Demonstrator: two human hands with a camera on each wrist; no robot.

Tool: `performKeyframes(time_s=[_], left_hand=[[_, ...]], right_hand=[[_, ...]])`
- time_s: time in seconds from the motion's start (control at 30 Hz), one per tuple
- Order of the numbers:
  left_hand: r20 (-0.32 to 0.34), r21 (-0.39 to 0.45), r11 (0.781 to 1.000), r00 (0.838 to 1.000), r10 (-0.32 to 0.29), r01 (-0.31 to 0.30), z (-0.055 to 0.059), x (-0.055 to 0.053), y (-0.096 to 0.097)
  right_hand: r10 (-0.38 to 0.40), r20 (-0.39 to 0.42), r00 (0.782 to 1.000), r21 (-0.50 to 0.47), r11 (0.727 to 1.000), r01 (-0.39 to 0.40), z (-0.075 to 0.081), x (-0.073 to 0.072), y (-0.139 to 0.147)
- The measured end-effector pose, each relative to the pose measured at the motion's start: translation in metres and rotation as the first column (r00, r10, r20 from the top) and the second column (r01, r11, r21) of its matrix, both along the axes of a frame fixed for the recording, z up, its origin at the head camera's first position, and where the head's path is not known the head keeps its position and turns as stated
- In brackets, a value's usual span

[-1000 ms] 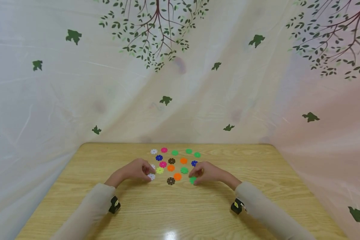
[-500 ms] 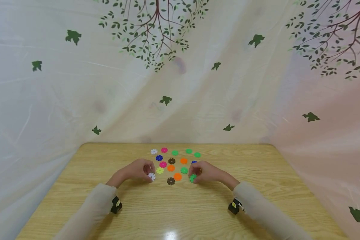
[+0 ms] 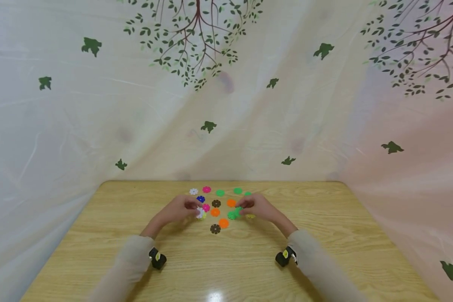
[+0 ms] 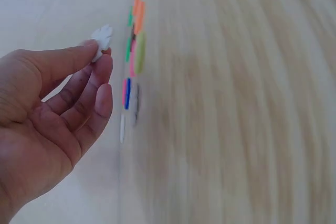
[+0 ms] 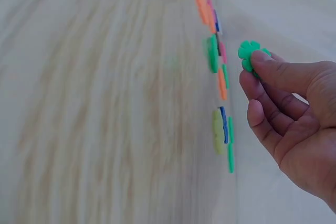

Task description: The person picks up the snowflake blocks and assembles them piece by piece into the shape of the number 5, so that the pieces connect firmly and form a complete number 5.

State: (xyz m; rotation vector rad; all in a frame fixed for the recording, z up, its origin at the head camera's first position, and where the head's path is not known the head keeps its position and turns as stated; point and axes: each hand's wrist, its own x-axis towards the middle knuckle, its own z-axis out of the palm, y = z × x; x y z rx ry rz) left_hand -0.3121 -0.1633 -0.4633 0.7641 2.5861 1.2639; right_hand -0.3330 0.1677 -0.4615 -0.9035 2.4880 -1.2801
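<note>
My left hand (image 3: 181, 208) pinches a white flower-shaped disc (image 4: 103, 37) between thumb and fingertips, raised above the table. My right hand (image 3: 258, 206) pinches a green flower-shaped disc (image 5: 250, 55) the same way, opposite the left. In the head view, the white disc overlaps a yellow disc (image 3: 204, 216), and the held green one overlaps a green disc (image 3: 231, 215) lying on the table. Between the hands lie a brown disc (image 3: 216, 203), an orange disc (image 3: 215, 212) and a pink disc (image 3: 206, 207).
Nearer the person are another orange disc (image 3: 224, 223) and a dark brown disc (image 3: 215, 229). Several more discs lie toward the back, among them a white disc (image 3: 193, 191) and a green disc (image 3: 238, 191). Behind the wooden table (image 3: 219, 264) hangs a printed curtain (image 3: 226, 147).
Both hands have lifted their discs off the table and moved inward and slightly away from the person. A yellow disc by the right hand has come into view. The other discs stay put.
</note>
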Motion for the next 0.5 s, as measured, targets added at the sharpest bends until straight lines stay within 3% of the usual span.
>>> performKeyframes(time_s=[0.2, 0.5], left_hand=[[0.024, 0.159, 0.986, 0.999, 0.038, -0.041, 0.000, -0.005, 0.016], [0.143, 0.332, 0.937, 0.988, 0.062, -0.107, 0.000, -0.008, 0.034]], right_hand=[[-0.071, 0.090, 0.993, -0.115, 0.990, 0.081, 0.001, -0.002, -0.008], [-0.141, 0.078, 0.987, -0.202, 0.967, 0.154, 0.006, -0.006, -0.024]])
